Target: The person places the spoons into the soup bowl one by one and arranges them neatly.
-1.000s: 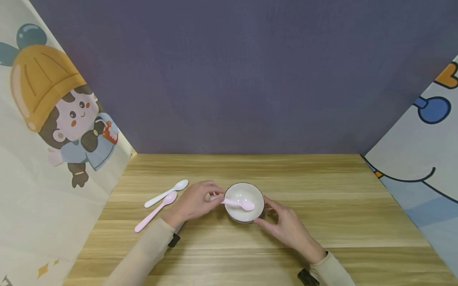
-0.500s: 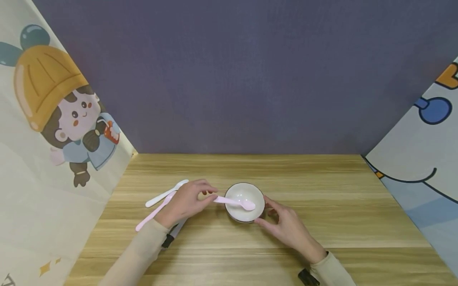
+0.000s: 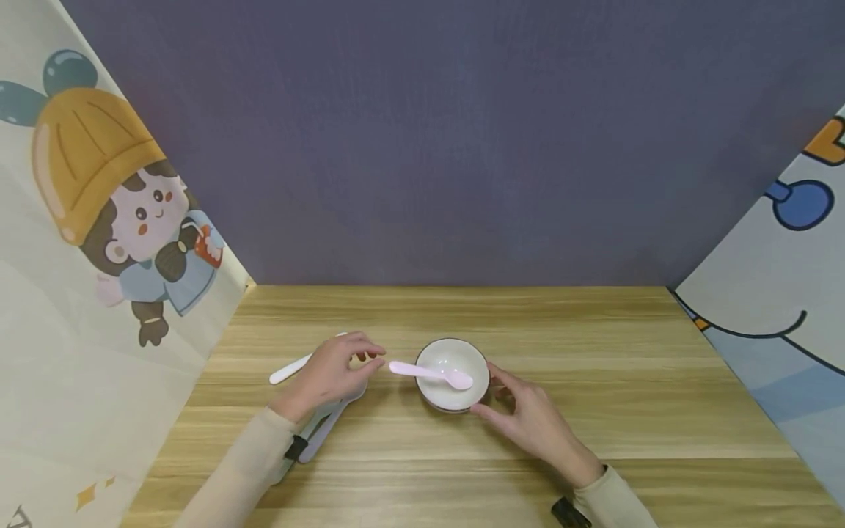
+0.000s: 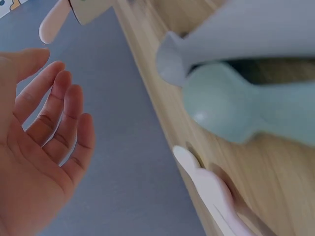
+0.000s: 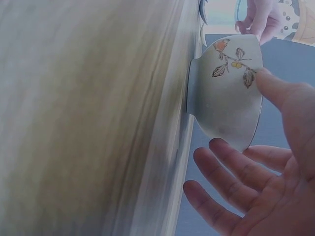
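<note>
A pink spoon (image 3: 425, 372) lies across a white bowl (image 3: 449, 396) with a dark rim, its head inside and its handle sticking out over the left rim. Just left of that handle is my left hand (image 3: 333, 370), fingers loosely bent and holding nothing. A small gap parts its fingertips from the handle (image 4: 54, 22), as the left wrist view shows. My right hand (image 3: 535, 425) holds the bowl's right side between thumb and index finger. In the right wrist view the bowl (image 5: 226, 93), with its painted twig pattern, stands on the table; the other right fingers hang apart from it.
Beneath my left wrist lie a pale purple spoon (image 3: 323, 433) and a green spoon (image 4: 221, 103). A white spoon (image 3: 290, 369) lies farther left; another pink spoon (image 4: 214, 187) shows beside it in the left wrist view. A dark panel (image 3: 455, 147) rises behind the wooden table (image 3: 660, 411).
My left hand has let go of the pink spoon's handle and drawn back to the left, uncovering the purple spoon and covering the other pink one. My right hand and the bowl stay put.
</note>
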`<state>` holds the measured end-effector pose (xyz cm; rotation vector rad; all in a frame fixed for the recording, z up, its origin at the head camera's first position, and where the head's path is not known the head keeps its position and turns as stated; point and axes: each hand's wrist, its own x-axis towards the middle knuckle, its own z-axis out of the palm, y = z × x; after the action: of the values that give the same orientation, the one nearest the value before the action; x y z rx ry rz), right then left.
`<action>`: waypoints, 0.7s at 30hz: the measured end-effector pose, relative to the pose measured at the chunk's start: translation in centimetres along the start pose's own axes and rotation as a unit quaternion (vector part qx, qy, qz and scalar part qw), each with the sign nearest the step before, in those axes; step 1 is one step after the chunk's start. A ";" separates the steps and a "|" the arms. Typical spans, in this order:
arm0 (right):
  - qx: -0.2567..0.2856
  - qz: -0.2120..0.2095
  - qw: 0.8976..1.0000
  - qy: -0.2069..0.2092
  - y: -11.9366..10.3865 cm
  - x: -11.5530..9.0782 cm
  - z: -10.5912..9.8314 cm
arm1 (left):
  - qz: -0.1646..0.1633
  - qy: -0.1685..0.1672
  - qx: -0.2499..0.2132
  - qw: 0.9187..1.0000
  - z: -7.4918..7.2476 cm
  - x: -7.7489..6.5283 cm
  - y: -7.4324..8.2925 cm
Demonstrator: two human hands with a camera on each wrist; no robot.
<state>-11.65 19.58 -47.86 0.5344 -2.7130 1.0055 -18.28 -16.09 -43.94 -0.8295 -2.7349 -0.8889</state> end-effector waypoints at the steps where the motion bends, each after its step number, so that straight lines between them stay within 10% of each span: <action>1: 0.000 0.000 1.000 0.001 0.0 0.0 0.0 | 0.002 0.002 0.003 1.000 -0.1 -0.1 -0.2; 21: -0.014 0.005 1.000 0.003 0.0 0.0 0.0 | -0.035 0.027 0.025 0.999 -2.1 -2.5 -4.4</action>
<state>-11.64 19.54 -47.89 0.5136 -2.7234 0.9679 -18.69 -21.38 -45.17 -0.6936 -2.7432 -0.8399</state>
